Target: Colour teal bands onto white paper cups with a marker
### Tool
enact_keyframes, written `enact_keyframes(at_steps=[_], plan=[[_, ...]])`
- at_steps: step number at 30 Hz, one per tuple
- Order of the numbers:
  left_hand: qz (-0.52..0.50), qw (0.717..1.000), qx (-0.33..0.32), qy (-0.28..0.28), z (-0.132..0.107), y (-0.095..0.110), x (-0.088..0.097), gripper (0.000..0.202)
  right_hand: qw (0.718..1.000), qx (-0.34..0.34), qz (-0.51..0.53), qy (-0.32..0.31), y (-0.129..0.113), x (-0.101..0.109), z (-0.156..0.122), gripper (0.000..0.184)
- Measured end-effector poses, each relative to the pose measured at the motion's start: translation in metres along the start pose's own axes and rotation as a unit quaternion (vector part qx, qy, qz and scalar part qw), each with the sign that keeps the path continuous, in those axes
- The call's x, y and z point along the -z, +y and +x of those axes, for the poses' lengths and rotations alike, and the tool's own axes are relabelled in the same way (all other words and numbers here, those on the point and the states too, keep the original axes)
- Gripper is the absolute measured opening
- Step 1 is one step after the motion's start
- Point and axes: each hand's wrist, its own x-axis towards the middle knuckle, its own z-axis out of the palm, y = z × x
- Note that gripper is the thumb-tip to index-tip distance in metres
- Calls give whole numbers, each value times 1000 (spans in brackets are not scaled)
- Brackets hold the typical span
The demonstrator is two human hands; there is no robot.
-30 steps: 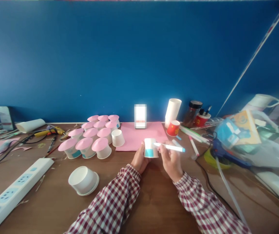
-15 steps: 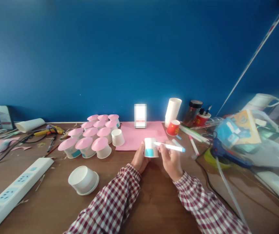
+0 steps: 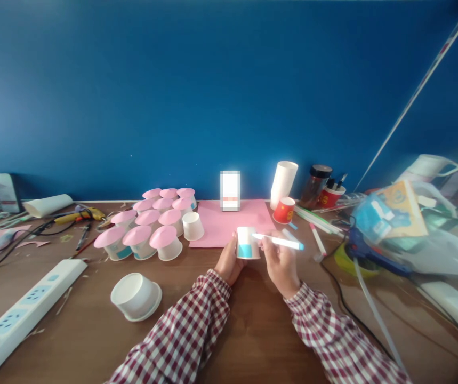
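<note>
Upside down in my left hand (image 3: pixel 227 260) is a white paper cup (image 3: pixel 247 236) with a blue patch on its side. My fingers and thumb close around its left side and base. My right hand (image 3: pixel 281 266) grips a white marker pen (image 3: pixel 282 242) with a blue end. The pen's left tip touches or lies very near the cup's upper right side; I cannot tell which. Left of the hands stand several upturned cups with pink cone tops (image 3: pixel 165 238), plus a plain upturned cup (image 3: pixel 192 226). Nearer me are white cups (image 3: pixel 136 296), upside down.
A pink sheet (image 3: pixel 234 224) lies behind the hands, a blurred white object (image 3: pixel 230 190) at its back. Right are a red cup (image 3: pixel 284 210), a tall cup stack (image 3: pixel 283 184), a jar (image 3: pixel 317 186), markers and plastic bags (image 3: pixel 436 245). A power strip (image 3: pixel 29 306) and glue gun (image 3: pixel 82 215) lie left.
Both hands, the cup and the marker keep nearly the same position. The whole view has shifted very slightly.
</note>
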Motion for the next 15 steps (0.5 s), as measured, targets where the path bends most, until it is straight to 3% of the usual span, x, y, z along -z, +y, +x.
enact_keyframes(at_steps=[15], plan=[[2,1000,2,-3,-2,1,-2,52,1000,5,-9,-2,-2,0,1,19]])
